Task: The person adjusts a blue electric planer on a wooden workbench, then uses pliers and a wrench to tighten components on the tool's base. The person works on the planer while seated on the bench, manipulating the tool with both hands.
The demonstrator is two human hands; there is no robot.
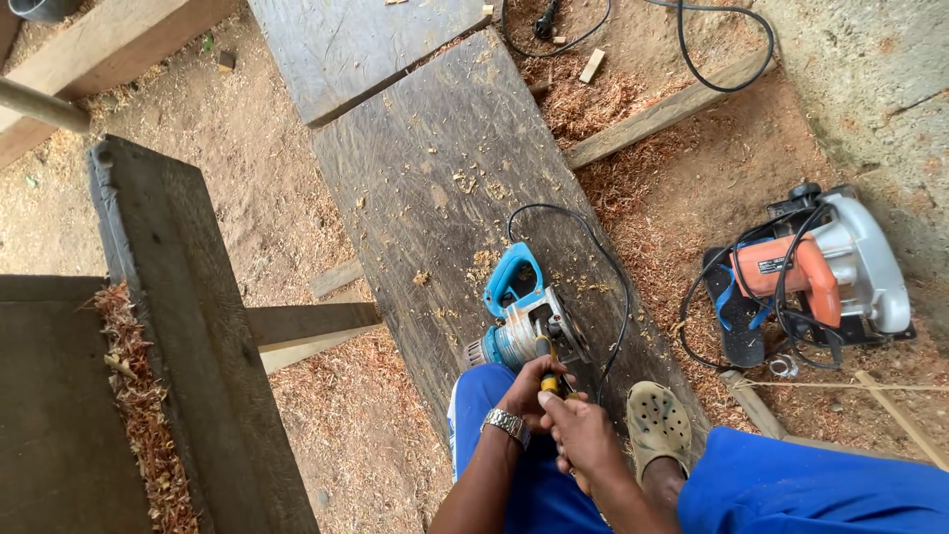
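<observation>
Fingers (547, 378) of the left hand (534, 391) closed around the yellow-and-black handle of a screwdriver (550, 374), the right hand (583, 435) wrapped over the same handle just behind it, both hands touching; a metal watch (508, 424) on the left wrist. The screwdriver tip meets the silver body of a small blue-handled power saw (519, 314), which lies on a wide grey plank (435, 178) strewn with wood shavings, its black cord (603, 267) looping to the right. Blue trousers and a beige perforated clog (658, 423) frame the hands, the clog resting on the plank's near edge. Well apart to the right, on the sawdust-covered ground (692, 168), an orange-and-silver circular saw (820, 272) with coiled cord. To the left, a dark upright board (188, 326) beside a trough of reddish shavings (138, 405)
</observation>
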